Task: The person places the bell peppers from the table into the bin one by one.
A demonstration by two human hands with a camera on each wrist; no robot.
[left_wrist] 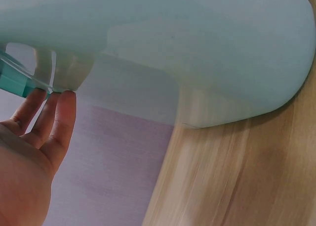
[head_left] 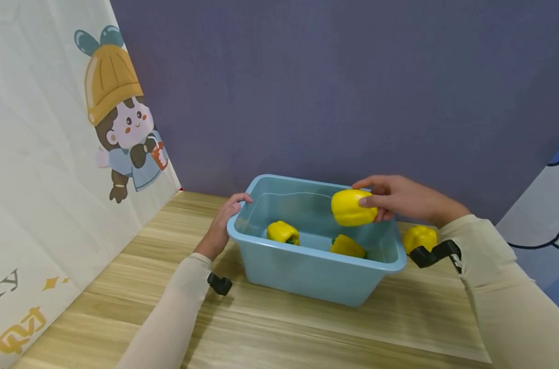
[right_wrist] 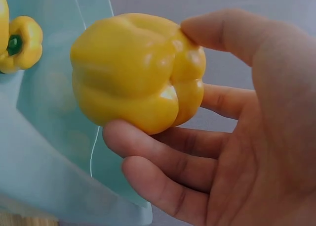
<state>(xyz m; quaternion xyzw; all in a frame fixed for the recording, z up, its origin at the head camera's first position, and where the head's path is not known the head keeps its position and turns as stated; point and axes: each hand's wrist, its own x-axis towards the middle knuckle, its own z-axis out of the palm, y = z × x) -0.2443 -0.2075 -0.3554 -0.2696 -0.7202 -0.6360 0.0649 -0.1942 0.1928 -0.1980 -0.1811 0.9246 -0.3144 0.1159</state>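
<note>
My right hand (head_left: 401, 197) pinches a yellow bell pepper (head_left: 353, 207) between thumb and fingers above the right part of a blue plastic tub (head_left: 307, 274). Its smooth lobed end faces the palm in the right wrist view, with fingertips (right_wrist: 123, 137) beneath it. Two more bell peppers lie in the tub, one at the left (head_left: 281, 232) and another at the right (head_left: 347, 247). At the tub's left end, my left hand (head_left: 221, 225) holds the rim; several fingertips touch its edge in the left wrist view.
Another yellow bell pepper (head_left: 419, 238) sits on the wooden table (head_left: 279, 333) right of the tub, partly behind the right wrist's black mount (head_left: 436, 253). A purple-grey wall panel (head_left: 334, 92) stands behind, and a white panel with a cartoon figure (head_left: 127, 123) at the left.
</note>
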